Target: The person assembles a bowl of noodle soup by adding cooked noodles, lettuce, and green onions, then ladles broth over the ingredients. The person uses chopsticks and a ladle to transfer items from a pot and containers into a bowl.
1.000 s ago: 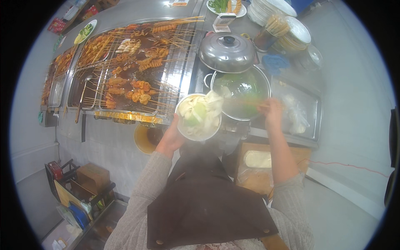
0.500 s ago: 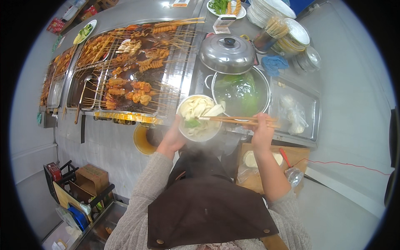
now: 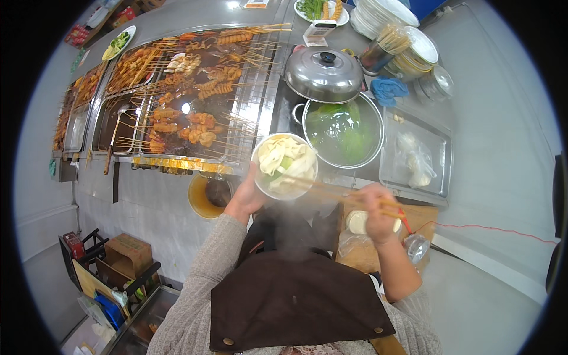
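Observation:
My left hand point(image 3: 247, 196) grips a white bowl point(image 3: 257, 158) by its left side, fingers partly hidden beneath it. Wide flat noodles point(image 3: 290, 155) fill the bowl, with a bit of green leaf among them. My right hand point(image 3: 378, 212) is closed round a pair of long wooden chopsticks point(image 3: 337, 193), slightly smeared by motion. Their tips reach into the noodles at the bowl's lower right. Just beyond the bowl stands a steel pot point(image 3: 305, 131) of cloudy liquid with green leaves in it. Steam drifts below the bowl.
Skewers point(image 3: 201, 121) in sauce fill a steel tray at left, their sticks poking past its edge. A domed lid point(image 3: 324, 74) sits behind the pot. At right, a shallow metal tray point(image 3: 445, 168) holds a plastic bag. Stacked plates point(image 3: 387, 18) stand at the far right.
My right hand has moved right and downward with the chopsticks. The noodles they lifted at the bowl's right rim now lie inside the bowl. My left hand has barely moved.

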{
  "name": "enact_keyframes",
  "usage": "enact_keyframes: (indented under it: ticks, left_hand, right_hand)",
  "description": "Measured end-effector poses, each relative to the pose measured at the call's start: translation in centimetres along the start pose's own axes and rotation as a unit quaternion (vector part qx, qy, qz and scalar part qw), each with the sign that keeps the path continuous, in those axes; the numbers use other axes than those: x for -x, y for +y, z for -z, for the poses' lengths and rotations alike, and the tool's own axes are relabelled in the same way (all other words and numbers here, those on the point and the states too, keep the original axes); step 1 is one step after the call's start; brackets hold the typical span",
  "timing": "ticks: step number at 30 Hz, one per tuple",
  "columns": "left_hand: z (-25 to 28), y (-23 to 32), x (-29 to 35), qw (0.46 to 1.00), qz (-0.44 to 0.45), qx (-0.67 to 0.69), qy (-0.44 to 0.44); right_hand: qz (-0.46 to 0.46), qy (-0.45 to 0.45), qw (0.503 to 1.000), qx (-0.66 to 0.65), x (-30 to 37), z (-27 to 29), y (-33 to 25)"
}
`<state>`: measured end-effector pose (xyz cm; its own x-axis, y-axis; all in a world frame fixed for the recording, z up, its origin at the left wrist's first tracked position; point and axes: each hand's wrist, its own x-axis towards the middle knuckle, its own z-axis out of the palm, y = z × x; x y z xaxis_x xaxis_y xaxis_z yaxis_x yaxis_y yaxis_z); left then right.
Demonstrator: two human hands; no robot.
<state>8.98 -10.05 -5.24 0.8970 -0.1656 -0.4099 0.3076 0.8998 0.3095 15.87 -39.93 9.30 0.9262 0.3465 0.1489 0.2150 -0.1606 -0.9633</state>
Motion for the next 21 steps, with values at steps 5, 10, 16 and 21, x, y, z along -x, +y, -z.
enact_keyframes:
  ticks: [5, 10, 16, 21]
  left_hand:
    - [0.2, -0.2, 0.1, 1.000, -0.002, 0.022, -0.007]
    - [0.6, -0.4, -0.3, 1.000, 0.010, 0.023, 0.013]
    - [0.8, -0.4, -0.2, 1.000, 0.012, 0.004, 0.022]
    - [0.5, -0.3, -0.1, 1.000, 0.007, 0.001, 0.027]
  right_hand:
    - [-0.101, 0.204, 0.969, -0.092, -2.6, 6.9, 3.6]
    - [-0.247, 0.288, 0.906, -0.189, -4.6, 6.9, 10.3]
    - [-0.343, 0.292, 0.843, -0.294, -6.5, 3.1, 15.1]
    - [-0.354, 0.309, 0.835, -0.289, -6.4, 2.3, 17.2]
